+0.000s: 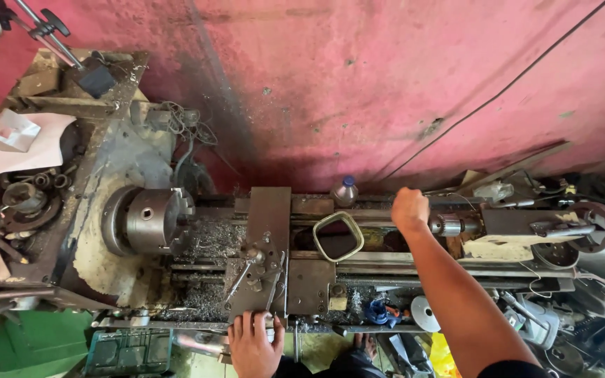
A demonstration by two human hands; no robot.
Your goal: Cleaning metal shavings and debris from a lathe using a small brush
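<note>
I look down on a worn metal lathe. My left hand (pixel 253 341) rests flat, fingers spread, on the near edge of the carriage (pixel 267 245) by its apron. My right hand (pixel 409 208) reaches across the bed and closes on the drill chuck (pixel 448 225) at the nose of the tailstock (pixel 526 227). The empty three-jaw chuck (pixel 150 220) sits at the left on the headstock. The tool post (pixel 255 262) stands on the carriage between the two hands.
Metal chips (pixel 211 241) cover the bed near the three-jaw chuck. A dark can with a bent rim (pixel 337 236) and a small bottle (pixel 345 191) sit on the bed. Loose parts and rings litter the headstock top (pixel 26 199). A red wall (pixel 386 84) stands behind.
</note>
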